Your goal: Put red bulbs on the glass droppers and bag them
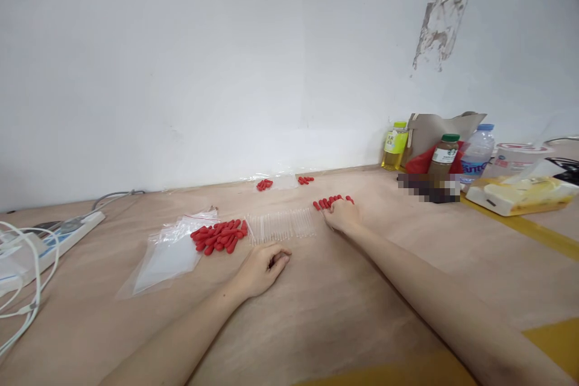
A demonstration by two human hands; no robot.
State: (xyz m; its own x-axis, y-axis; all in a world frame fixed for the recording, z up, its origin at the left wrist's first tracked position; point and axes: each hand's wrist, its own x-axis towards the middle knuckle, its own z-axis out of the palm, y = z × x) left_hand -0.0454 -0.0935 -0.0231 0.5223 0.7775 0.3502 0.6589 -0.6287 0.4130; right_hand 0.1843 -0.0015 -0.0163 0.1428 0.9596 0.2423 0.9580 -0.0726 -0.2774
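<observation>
Red, small, bullet-shaped rubber caps point(332, 200) lying in a short row on the pale wooden tabletop point(325, 295), just past the right hand point(342, 215); fingers of that hand bent down over the near end of the row, touching or nearly touching the caps, though whether one is actually pinched cannot be told. Looking light, soft and slightly grippy, likely to roll or scatter if nudged, so best pinched singly by the rounded body between thumb and fingertip. Lying just left of them, a row of thin clear plastic tubes point(281, 226), side by side on the wood, seeming light, slippery and easily crushed or rolled, better taken near the open end. Sitting further left, a loose heap of the same red caps point(219, 236) spilling beside a clear zip bag point(169, 250). Resting near the tubes, the left hand point(262, 266), loosely curled, palm down, grasping nothing visible. Standing well to the right by the white wall point(203, 60), several drink bottles point(446, 154) and a yellow tissue pack point(520, 193); lying far left, a white power strip point(54, 241) with cables.
</observation>
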